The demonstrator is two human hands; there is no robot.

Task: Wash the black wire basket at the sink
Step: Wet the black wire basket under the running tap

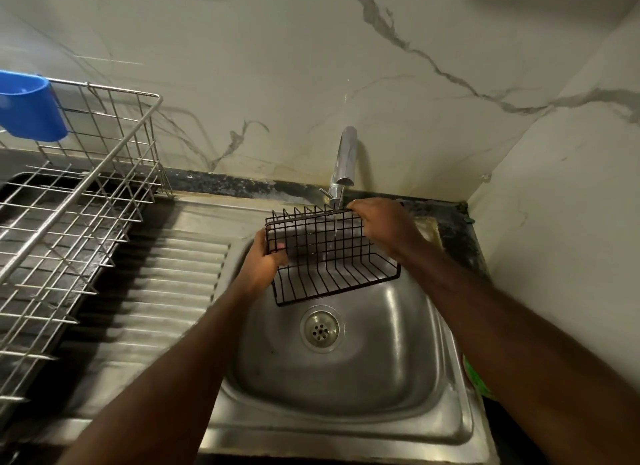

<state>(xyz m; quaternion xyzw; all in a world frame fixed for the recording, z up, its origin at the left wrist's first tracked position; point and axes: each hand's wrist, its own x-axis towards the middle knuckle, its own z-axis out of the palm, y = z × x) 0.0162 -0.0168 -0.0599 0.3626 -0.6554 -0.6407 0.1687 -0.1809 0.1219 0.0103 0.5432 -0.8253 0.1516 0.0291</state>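
The black wire basket [329, 256] hangs tilted over the back of the steel sink [346, 371], under the chrome tap [343, 166]. A thin stream of water falls from the spout through its grid. My left hand [265, 263] grips the basket's left end, thumb inside the wires. My right hand [384, 227] holds the upper right rim near the tap.
A ribbed steel draining board [166, 291] lies left of the bowl. A large metal dish rack [69, 222] stands at far left, with a blue plastic cup holder [31, 108] on its rim. Marble walls close the back and right. Something green [479, 381] sits at the sink's right edge.
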